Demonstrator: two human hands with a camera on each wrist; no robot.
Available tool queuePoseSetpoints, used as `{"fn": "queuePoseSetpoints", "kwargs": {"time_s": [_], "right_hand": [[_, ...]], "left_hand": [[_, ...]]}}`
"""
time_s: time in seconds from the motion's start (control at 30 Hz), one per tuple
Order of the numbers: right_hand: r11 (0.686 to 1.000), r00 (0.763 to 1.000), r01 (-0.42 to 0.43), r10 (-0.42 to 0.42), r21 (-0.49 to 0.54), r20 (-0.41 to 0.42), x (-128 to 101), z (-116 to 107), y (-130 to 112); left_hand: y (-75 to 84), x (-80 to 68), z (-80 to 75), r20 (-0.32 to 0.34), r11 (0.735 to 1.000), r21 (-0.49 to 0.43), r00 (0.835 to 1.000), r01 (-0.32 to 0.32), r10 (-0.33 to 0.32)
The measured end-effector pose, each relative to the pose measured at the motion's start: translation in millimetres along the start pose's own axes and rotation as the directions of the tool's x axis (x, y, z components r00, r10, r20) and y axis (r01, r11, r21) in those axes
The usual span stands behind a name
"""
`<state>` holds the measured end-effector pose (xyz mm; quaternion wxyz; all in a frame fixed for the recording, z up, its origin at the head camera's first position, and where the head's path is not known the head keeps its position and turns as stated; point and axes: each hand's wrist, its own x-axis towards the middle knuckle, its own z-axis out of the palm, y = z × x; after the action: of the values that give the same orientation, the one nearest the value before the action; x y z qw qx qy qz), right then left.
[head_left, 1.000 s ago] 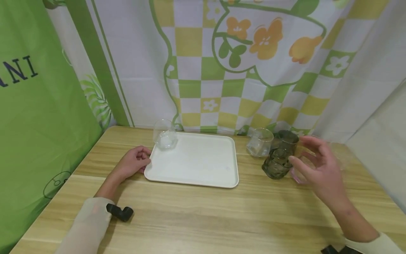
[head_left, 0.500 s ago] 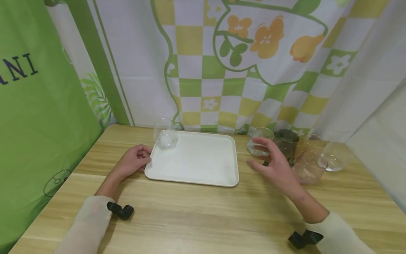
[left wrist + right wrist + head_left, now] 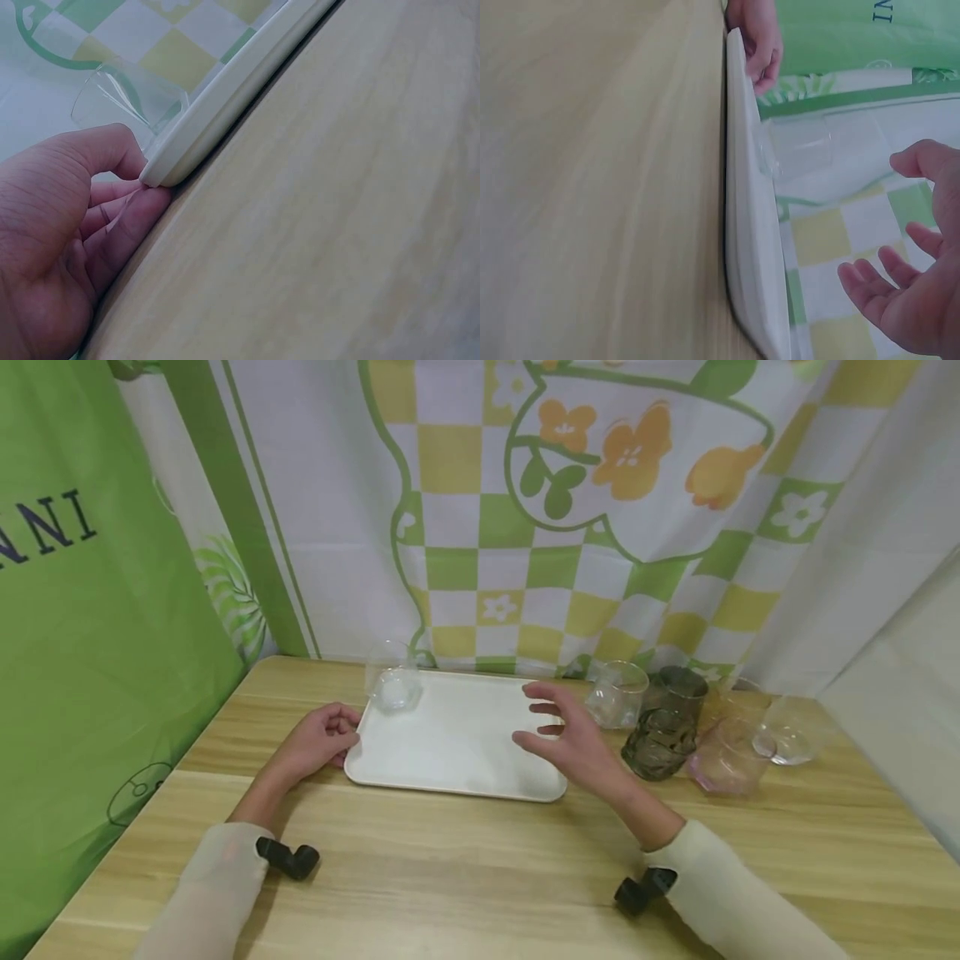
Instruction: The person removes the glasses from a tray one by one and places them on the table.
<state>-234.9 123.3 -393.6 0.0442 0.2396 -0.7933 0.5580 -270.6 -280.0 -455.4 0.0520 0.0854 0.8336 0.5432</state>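
Head view: a person is sitting at a pale wooden table [image 3: 465, 860], both sleeves in shot, with a flowered green-and-yellow checked curtain [image 3: 600, 527] hanging behind.
Left hand: the left hand [image 3: 318, 745] is resting at the near left corner of the flat white rectangular plastic tray [image 3: 457, 752], fingers curled against its rim; from the left wrist view, the thumb is lying over the tray's edge [image 3: 217, 112].
Right hand: the right hand [image 3: 566, 739] is hovering over the tray's right end, fingers spread and loosely bent, holding nothing.
Tray glass: a small clear faceted glass [image 3: 390, 681] is standing upright in the tray's far left corner.
Other glasses: a clear tumbler [image 3: 617, 695], a smoky dark ribbed tumbler [image 3: 667, 722], a pinkish glass [image 3: 727, 756] and a clear bowl-shaped glass [image 3: 791, 731] are clustering off the tray's right side.
Key relation: the clear tumbler is sitting just right of the open fingers and slightly farther back, nearer this hand than the other; the tray's long axis is running left to right.
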Motion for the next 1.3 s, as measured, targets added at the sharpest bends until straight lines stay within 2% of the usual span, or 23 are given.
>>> {"fn": "queuePoseSetpoints", "kwargs": {"time_s": [0.27, 0.53, 0.73, 0.97, 1.3], "right_hand": [[0.999, 0.997, -0.025, 0.023, 0.030, 0.072, 21.7, 31.2, -6.3], [0.999, 0.987, -0.047, 0.050, -0.021, 0.152, 35.9, 62.3, -2.5], [0.998, 0.985, -0.042, 0.048, -0.040, 0.167, 51.5, 82.0, -3.5], [0.991, 0.977, -0.078, 0.098, -0.106, 0.192, 70.1, 100.0, -4.6], [0.985, 0.982, -0.097, 0.118, -0.142, 0.149, 95.6, 125.7, -2.3]], "left_hand": [[-1.4, 1.4, -0.1, -0.002, 1.000, 0.013, 1.000, -0.002, 0.002], [-4.1, 3.1, 2.0, 0.020, 1.000, -0.022, 1.000, -0.009, 0.010], [-3.8, 2.4, -0.7, 0.006, 1.000, -0.005, 1.000, -0.005, 0.005], [-0.1, 0.5, -1.6, 0.009, 1.000, -0.012, 1.000, 0.005, -0.004], [0.8, 0.1, -1.1, 0.006, 1.000, -0.008, 1.000, 0.014, -0.014]]}}
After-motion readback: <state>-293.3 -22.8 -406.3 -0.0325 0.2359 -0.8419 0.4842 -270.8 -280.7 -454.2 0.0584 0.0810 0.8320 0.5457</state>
